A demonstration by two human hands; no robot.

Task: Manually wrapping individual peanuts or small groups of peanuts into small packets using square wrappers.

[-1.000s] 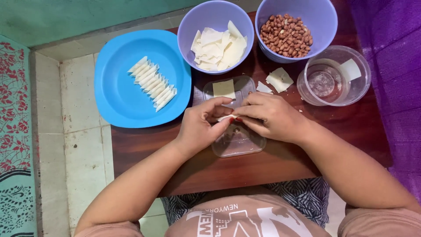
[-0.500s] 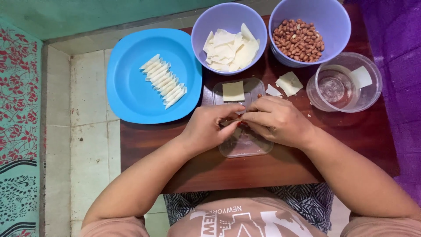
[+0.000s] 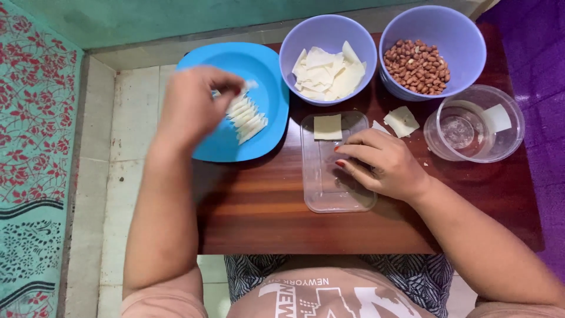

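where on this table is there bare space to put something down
Bare wood runs along the near edge of the table, below the clear tray and the blue plate. The far side is crowded with bowls, right up to the clear round container.

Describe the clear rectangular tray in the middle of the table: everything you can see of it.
The clear tray is a shallow rectangle with rounded corners and a raised rim, seemingly thin see-through plastic, since the brown wooden table shows through. It lies flat with its long side running away from the person. One pale square wrapper lies flat at its far end; the rest looks empty. The right hand rests on its right rim, red-nailed fingertips reaching inside. The blue plate lies just to its left.
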